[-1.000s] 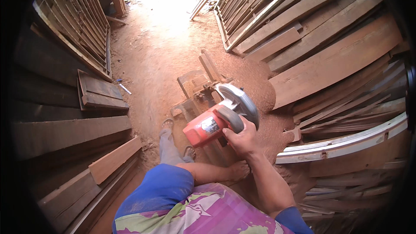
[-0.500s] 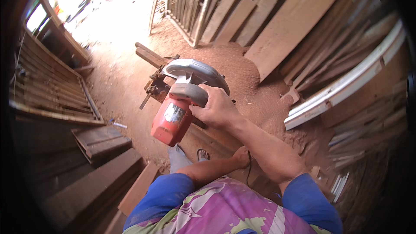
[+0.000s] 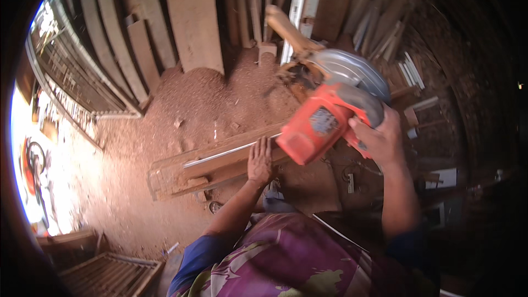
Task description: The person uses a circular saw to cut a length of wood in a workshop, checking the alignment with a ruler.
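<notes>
My right hand [image 3: 382, 137] grips the rear handle of a circular saw [image 3: 311, 124] with a red motor housing and a silver-grey blade guard. The saw is raised over the right end of a low wooden bench [image 3: 176, 173], hiding part of it. On the bench, my left hand [image 3: 260, 159] rests with its fingers stretched out, just left of the saw's red housing. Beneath or beside those fingers runs a thin whitish strip [image 3: 220, 157] along the wood. The blade itself is hidden.
Planks [image 3: 192, 22] lean along the far side, above a heap of reddish sawdust [image 3: 203, 93]. A wooden beam end [image 3: 286, 27] juts out beyond the saw. Timber offcuts [image 3: 412, 71] lie at the right. A slatted wooden frame [image 3: 110, 278] stands at the lower left.
My view has swung to the right. My left hand, low by my body before, now lies on the bench. The saw stays in my right hand and now appears farther right.
</notes>
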`<state>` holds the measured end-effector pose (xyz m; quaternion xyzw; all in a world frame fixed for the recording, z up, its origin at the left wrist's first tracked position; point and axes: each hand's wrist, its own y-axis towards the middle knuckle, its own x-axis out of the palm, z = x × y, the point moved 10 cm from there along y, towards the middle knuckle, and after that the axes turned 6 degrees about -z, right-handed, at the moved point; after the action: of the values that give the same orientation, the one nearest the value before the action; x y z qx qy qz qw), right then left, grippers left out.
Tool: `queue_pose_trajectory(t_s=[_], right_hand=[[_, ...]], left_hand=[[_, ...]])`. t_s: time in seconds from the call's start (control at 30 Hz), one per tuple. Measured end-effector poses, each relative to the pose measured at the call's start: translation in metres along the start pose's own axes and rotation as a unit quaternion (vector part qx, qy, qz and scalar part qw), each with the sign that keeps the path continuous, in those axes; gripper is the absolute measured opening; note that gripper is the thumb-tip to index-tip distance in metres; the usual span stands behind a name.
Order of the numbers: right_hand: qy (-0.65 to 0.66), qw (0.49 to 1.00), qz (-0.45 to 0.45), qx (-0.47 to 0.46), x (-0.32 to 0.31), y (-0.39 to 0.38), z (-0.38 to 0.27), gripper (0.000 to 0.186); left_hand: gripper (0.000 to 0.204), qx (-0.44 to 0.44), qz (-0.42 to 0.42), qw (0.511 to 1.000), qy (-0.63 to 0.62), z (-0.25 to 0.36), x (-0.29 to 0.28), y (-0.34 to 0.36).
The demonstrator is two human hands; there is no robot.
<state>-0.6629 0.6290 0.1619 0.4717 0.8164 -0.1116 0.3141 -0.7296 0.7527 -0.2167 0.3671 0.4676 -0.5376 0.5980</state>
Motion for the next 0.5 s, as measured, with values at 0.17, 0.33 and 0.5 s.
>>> queue_pose_trajectory(t_s=[0.17,0.33,0.5], right_hand=[[0.015,0.967,0.204,0.151,-0.133,-0.122,0.156,0.031],[0.057,0.859,0.3,0.411,-0.172,-0.243,0.305,0.031],[-0.096,0.871,0.317,0.363,-0.174,-0.325,0.438,0.034]], left_hand=[[0.098,-0.036,-0.084,0.996,-0.014,0.0,-0.041,0.0],[0.069,-0.063,-0.015,0.991,-0.119,-0.029,-0.043,0.048],[0.054,-0.155,-0.183,0.947,-0.212,-0.094,0.046,0.092]])
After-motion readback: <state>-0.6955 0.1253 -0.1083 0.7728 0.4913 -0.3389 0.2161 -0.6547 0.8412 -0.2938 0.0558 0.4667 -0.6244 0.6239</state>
